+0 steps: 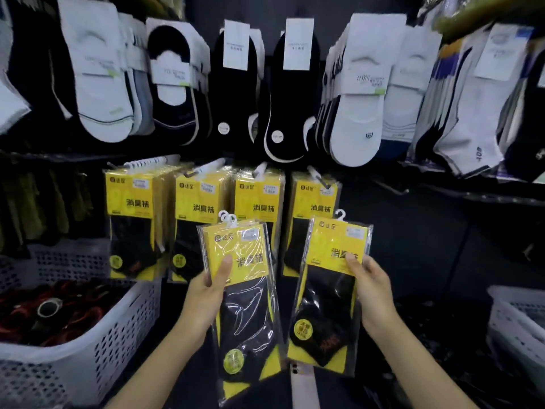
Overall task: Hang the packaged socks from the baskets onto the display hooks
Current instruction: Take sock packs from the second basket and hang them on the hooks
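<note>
At the foot of the sock wall, the left hand (206, 292) grips a stack (247, 308) of yellow-carded packs, thumb pressed on the front film and fingers curled out of sight behind. The right hand (374, 290) pinches a single pack (326, 293) by its right edge, thumb on the card. Both are held upright, slightly tilted, just below and in front of the hooks (317, 176). Four of the hooks already carry hung packs (129, 219) of the same kind. A left basket (97, 329) and a right basket (513, 317) sit low at either side.

The main risk, as I judge it, is the stack. Its white hangers (227, 216) fan out rather than line up, so a hook could catch only some of them. The missed pack would then drop when the thumb lets go. The film looks glossy and slippery, and a one-handed grip at mid-height may let the packs slide against each other.

The single pack is held only at one edge, so its hanger (340, 214) could swing away from the hook tip on the approach. Pushing either load upward could also nudge the hung packs, which overlap closely, and lift one off its hook. Plain socks (356, 113) hang close above and may crowd the reach.
</note>
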`<state>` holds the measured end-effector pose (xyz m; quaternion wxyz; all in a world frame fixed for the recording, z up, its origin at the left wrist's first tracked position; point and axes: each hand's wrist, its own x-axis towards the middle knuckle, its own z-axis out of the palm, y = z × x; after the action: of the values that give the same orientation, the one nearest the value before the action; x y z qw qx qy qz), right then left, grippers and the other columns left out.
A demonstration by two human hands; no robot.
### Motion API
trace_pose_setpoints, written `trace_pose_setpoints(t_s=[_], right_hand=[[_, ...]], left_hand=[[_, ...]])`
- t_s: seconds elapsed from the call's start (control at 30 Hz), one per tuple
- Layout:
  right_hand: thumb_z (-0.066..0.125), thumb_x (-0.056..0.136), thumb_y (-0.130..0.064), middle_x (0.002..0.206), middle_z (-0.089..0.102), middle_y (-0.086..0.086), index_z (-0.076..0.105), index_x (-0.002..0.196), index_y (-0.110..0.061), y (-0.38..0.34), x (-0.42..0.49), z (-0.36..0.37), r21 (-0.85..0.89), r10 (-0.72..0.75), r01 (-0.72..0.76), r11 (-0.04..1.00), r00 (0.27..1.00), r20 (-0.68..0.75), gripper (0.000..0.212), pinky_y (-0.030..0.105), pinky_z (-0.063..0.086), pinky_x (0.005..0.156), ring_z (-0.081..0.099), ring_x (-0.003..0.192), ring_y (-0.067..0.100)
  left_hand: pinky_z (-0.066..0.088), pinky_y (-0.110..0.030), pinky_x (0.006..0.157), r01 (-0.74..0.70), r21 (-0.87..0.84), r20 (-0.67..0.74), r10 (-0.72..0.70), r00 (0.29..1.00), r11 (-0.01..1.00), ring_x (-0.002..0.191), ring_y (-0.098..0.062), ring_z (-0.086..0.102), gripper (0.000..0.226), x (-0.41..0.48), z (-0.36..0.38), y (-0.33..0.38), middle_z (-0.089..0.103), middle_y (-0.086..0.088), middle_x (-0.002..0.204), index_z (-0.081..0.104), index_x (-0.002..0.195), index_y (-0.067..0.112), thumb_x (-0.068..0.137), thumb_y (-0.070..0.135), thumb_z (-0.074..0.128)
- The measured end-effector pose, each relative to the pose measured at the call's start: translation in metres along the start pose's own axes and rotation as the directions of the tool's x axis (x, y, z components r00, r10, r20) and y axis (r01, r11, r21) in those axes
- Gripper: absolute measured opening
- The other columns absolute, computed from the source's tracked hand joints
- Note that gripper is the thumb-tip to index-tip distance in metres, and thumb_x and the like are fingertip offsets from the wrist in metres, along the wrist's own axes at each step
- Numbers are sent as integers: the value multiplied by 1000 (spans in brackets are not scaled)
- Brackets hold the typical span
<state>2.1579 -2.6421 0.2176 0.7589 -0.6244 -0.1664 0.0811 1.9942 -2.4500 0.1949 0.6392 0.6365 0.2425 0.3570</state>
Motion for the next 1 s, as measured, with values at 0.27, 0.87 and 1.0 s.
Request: trace_pose_setpoints(t_s=[0.27, 0.87, 1.0], right_hand=[[59, 93, -22, 93, 72, -11, 65, 92, -28, -40, 51, 16, -130, -172, 179, 975, 983, 64, 8, 19, 48, 77, 66, 89, 1], [64, 90, -18, 118, 62, 12, 60, 117, -4, -3, 88, 27, -106, 108, -141, 984, 957, -270, 30, 33, 46, 89, 57, 106, 25], [60, 92, -23, 104, 65, 3, 63, 108, -12, -10, 46, 36, -46, 73, -71, 996, 997, 34, 20, 24, 51, 79, 62, 96, 16]], left_hand=[[44, -23, 68, -60, 3, -107, 60, 992, 998, 73, -10, 63, 47, 28, 6, 27, 61, 5, 65, 58, 71, 25, 67, 71, 51], [32, -14, 58, 3, -4, -94, -3, 996, 1000, 69, 4, 50, 24, 25, 31, 23, 56, 17, 75, 56, 80, 35, 83, 58, 53], [35, -18, 64, 24, -2, -41, -24, 999, 1000, 75, -1, 52, 38, 20, 37, 19, 59, 11, 85, 58, 81, 25, 78, 62, 53]])
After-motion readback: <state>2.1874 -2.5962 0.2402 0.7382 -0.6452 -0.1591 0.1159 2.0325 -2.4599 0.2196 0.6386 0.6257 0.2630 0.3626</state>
